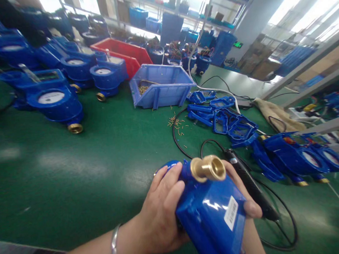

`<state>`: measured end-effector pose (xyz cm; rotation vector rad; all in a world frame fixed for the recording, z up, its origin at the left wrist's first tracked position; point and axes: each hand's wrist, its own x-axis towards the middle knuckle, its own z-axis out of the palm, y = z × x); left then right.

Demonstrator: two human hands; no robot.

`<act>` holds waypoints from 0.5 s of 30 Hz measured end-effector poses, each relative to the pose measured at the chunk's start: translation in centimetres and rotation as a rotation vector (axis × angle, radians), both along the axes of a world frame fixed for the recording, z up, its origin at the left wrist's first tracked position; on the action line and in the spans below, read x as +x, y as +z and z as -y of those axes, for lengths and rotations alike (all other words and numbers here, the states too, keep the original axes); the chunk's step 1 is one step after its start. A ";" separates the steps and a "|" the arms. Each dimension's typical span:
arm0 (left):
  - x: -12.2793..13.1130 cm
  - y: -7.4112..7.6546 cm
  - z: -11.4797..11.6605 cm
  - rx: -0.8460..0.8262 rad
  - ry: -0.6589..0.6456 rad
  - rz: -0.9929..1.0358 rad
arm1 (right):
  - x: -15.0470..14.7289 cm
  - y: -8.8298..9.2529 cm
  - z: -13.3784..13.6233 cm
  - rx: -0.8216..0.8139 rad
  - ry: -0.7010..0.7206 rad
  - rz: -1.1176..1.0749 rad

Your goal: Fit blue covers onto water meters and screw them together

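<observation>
Both my hands hold a blue water meter (209,213) above the front of the green bench. Its threaded brass fitting (208,168) points toward me, and a white barcode label (231,213) is on the blue housing. My left hand (165,208) wraps round the meter's left side, fingers over the top by the brass fitting. My right hand (245,199) grips it from the right and is partly hidden behind the housing. Just beyond that hand lies a black electric screwdriver (251,183) with its cable looped on the bench.
Several blue water meters (54,102) stand at the left, others at the right (297,154). A blue bin (167,94) holding small screws sits in front of a red bin (120,51). Loose screws (177,122) and blue plastic frames (222,115) lie on the green bench (74,180).
</observation>
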<state>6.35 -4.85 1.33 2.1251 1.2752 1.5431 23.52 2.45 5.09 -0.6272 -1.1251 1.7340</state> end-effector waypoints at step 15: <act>-10.1 4.8 -5.2 -0.917 0.322 1.342 | -6.7 6.9 -2.6 0.144 -0.069 0.075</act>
